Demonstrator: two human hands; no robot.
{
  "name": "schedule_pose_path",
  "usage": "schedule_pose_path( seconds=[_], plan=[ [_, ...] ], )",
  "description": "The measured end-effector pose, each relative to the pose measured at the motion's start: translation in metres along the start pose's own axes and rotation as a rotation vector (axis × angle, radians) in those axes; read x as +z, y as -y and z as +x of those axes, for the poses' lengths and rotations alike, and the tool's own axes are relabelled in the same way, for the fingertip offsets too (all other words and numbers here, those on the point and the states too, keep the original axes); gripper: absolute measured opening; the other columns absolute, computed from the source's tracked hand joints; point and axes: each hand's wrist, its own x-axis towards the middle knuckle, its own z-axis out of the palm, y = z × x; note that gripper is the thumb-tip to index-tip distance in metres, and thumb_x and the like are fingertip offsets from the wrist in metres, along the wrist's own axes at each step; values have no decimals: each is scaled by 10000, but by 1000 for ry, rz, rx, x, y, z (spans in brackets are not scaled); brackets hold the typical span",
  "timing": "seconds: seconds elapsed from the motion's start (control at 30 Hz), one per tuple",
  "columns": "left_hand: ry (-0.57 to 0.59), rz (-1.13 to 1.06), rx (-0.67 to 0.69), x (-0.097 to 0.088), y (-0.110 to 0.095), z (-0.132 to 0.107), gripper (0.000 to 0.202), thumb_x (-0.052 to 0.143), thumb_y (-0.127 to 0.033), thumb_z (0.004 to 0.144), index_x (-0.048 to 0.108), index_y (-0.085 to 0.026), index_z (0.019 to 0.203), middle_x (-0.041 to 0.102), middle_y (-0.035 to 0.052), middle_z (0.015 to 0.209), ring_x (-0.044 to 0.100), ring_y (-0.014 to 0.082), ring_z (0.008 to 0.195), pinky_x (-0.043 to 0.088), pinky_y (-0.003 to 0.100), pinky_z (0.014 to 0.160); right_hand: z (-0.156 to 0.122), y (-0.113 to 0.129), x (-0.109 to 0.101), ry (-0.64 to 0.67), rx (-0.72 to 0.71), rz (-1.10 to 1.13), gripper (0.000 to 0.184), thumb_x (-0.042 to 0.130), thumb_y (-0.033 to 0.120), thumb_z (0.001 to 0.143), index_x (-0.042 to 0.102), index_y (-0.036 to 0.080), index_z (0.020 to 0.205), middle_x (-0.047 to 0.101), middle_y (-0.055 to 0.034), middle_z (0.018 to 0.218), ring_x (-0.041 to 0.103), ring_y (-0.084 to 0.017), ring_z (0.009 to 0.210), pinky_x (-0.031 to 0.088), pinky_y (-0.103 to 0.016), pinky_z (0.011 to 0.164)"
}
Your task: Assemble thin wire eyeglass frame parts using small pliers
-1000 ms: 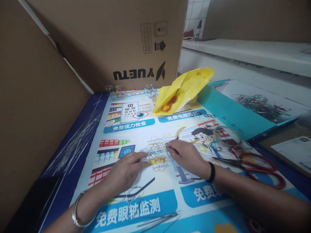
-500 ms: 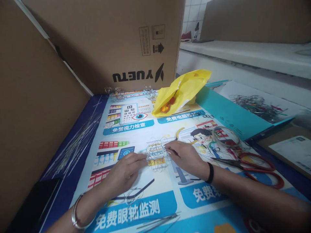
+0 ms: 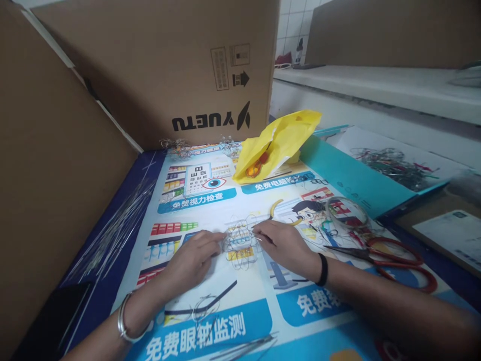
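Observation:
A small lattice of thin looped wire [image 3: 240, 241] lies on a printed poster [image 3: 225, 281] that covers the table. My left hand [image 3: 191, 258] rests on the poster with its fingertips pinched on the lattice's left edge. My right hand [image 3: 283, 243], with a black band at the wrist, pinches the lattice's right edge. Both hands lie low and close together. A silver bangle sits on my left wrist.
Red-handled scissors [image 3: 394, 258] and a clear round lid [image 3: 347, 210] lie to the right. A yellow plastic bag [image 3: 278, 143] sits behind. A bundle of straight wires [image 3: 116, 228] lies left. Cardboard boxes [image 3: 169, 70] wall off the back and left. Tangled wire [image 3: 394, 163] lies far right.
Both hands and the wire lattice have kept their place on the poster; the fingers shifted slightly on the wire. The camera tilted a little.

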Motion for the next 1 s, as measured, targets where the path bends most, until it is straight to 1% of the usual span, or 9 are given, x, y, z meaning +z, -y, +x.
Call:
schedule_pose_path(
  seconds=[0.17,0.4,0.6,0.73,0.8,0.9,0.93,1.0],
  plan=[
    [-7,-7,-6,-1,-2,0,277,400,19,734,538,-187,856,586,83,1209,531,216,1071,429,439,916,0,0,0,1,2,-6,181,462,183,846,633,199,902,673,-37,889,608,-168,843,438,-258,745],
    [-3,-23,-8,0,-2,1,289,406,25,729,535,-191,872,578,73,1217,517,219,1075,424,438,914,0,0,1,0,-1,-8,186,456,177,849,634,192,901,672,-36,889,606,-164,842,430,-254,744],
    [-7,-77,-11,-2,0,0,303,406,19,752,535,-199,919,573,64,1215,500,202,1097,423,403,914,-1,1,0,-5,-4,-4,183,459,168,843,634,191,895,674,-37,891,608,-165,843,429,-255,744],
    [-5,-161,-32,-3,6,1,261,394,-11,795,523,-199,922,579,68,1195,499,191,1105,425,377,916,-2,1,1,-2,0,-8,181,460,162,839,633,191,885,675,-33,879,609,-163,831,425,-253,732],
    [-37,-207,-76,-3,11,3,252,378,-33,817,526,-199,934,594,69,1150,521,184,1071,440,361,893,-1,0,1,3,1,-13,181,460,161,837,631,193,886,675,-30,875,608,-162,825,421,-250,724],
    [-129,-236,-159,-2,22,12,295,372,-62,831,542,-202,1027,614,67,1051,560,172,986,470,336,841,0,-1,2,1,0,-8,178,462,163,835,630,192,886,674,-29,876,606,-159,826,418,-246,727],
    [-156,-237,-164,-2,26,17,315,378,-66,829,546,-202,1058,615,68,1037,566,170,970,472,333,840,0,-1,2,0,0,-5,176,462,164,835,629,191,885,673,-30,876,606,-158,826,418,-245,728],
    [-232,-245,-102,-1,32,28,325,398,-67,822,572,-203,1061,620,70,1051,562,172,997,459,343,879,0,-1,2,-3,-2,-1,176,462,163,834,628,190,883,673,-31,878,606,-157,829,419,-243,731]
  ],
)
